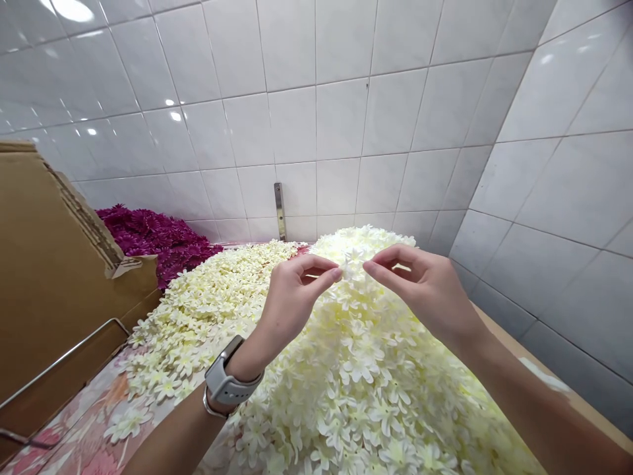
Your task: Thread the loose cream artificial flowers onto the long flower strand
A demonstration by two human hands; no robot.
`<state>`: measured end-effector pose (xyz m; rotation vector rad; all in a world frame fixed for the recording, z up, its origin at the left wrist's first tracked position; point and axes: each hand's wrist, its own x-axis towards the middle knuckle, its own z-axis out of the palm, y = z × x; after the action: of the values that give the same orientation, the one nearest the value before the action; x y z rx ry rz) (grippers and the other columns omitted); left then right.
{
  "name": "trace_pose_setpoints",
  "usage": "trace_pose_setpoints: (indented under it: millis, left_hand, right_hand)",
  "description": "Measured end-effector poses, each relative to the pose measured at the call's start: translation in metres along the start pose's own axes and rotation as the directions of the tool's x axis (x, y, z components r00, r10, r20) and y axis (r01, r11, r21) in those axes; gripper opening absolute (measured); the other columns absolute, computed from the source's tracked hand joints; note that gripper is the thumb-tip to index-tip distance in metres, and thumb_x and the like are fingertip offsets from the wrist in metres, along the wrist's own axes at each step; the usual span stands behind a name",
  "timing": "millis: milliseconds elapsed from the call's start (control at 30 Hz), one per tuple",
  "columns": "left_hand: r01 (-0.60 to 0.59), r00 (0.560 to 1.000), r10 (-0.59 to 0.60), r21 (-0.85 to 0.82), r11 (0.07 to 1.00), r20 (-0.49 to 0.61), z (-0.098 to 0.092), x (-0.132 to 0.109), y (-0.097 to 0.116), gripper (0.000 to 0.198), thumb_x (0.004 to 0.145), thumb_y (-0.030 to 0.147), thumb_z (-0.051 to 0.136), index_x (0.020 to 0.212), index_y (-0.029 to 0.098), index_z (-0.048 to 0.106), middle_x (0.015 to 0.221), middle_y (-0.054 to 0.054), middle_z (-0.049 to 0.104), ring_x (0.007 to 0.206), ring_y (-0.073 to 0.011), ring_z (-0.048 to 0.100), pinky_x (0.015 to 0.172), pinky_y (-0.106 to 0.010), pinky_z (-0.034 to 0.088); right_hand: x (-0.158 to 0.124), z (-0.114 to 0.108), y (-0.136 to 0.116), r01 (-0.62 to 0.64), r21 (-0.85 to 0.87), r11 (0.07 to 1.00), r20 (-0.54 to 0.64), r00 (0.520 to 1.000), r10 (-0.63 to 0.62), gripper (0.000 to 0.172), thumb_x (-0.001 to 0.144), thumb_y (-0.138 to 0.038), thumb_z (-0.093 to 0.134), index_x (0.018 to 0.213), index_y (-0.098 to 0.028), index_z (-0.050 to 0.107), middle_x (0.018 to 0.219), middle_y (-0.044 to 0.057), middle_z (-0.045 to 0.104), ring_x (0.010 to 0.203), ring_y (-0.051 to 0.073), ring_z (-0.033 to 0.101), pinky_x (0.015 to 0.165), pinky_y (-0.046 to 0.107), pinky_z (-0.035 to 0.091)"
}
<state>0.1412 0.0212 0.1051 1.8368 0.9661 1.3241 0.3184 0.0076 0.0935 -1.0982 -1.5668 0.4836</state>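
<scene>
My left hand (297,290) and my right hand (420,284) face each other above a big heap of pale cream-white artificial flowers (366,389). Thumb and forefinger are pinched together on each hand. Between the two sets of fingertips is a white flower (352,267), its petals hard to separate from the bright heap behind it. Both hands appear to grip its edges. A watch with a grey band (230,376) is on my left wrist.
A second spread of smaller cream flowers (217,297) lies to the left, with dark purple flowers (153,234) behind it. An open cardboard box (49,224) and a metal wire rod (64,356) stand at left. White tiled walls (341,119) close off the back and right.
</scene>
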Motion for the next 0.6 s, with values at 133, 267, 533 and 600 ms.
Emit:
trace_pose_setpoints:
  millis: [133,267,533,600]
  left_hand:
    - [-0.161,0.987,0.159,0.159,0.974,0.028,0.0043,-0.0044,-0.0008,0.013,0.081,0.025,0.062,0.075,0.017,0.071,0.079,-0.004,0.072,0.076,-0.0178,0.066,0.071,-0.029,0.054]
    - [-0.236,0.972,0.231,0.203,0.95,0.047,0.0066,-0.0072,-0.002,0.012,0.081,0.027,0.063,0.075,0.019,0.07,0.078,-0.002,0.072,0.074,-0.0165,0.065,0.07,-0.028,0.053]
    - [-0.116,0.992,0.107,0.127,0.985,0.072,0.0034,-0.0075,0.0041,0.013,0.081,0.025,0.062,0.073,0.017,0.068,0.077,-0.003,0.07,0.073,-0.0156,0.065,0.068,-0.026,0.053]
    - [-0.096,0.995,0.093,0.152,0.984,0.024,0.0021,-0.0054,0.0045,0.012,0.081,0.023,0.062,0.072,0.016,0.067,0.076,-0.003,0.07,0.073,-0.0156,0.065,0.067,-0.025,0.052]
  right_hand:
    - [-0.0032,-0.0013,-0.0099,-0.072,0.113,0.991,0.264,0.964,0.04,0.029,0.076,-0.051,0.067,0.076,-0.022,0.069,0.083,0.003,0.065,0.077,0.019,0.058,0.063,0.026,0.046]
    - [-0.002,-0.0022,-0.0091,-0.117,0.181,0.977,0.257,0.964,0.067,0.028,0.073,-0.049,0.07,0.07,-0.021,0.068,0.077,0.004,0.063,0.074,0.018,0.057,0.067,0.027,0.046]
    - [0.0017,-0.0057,-0.0039,-0.165,0.203,0.965,0.297,0.95,0.1,0.029,0.073,-0.048,0.071,0.071,-0.019,0.068,0.064,0.001,0.055,0.058,0.011,0.042,0.055,0.024,0.035]
    - [0.0027,-0.0071,-0.0034,-0.182,0.2,0.963,0.276,0.953,0.123,0.032,0.073,-0.051,0.07,0.071,-0.019,0.069,0.063,0.0,0.054,0.056,0.01,0.039,0.053,0.025,0.033]
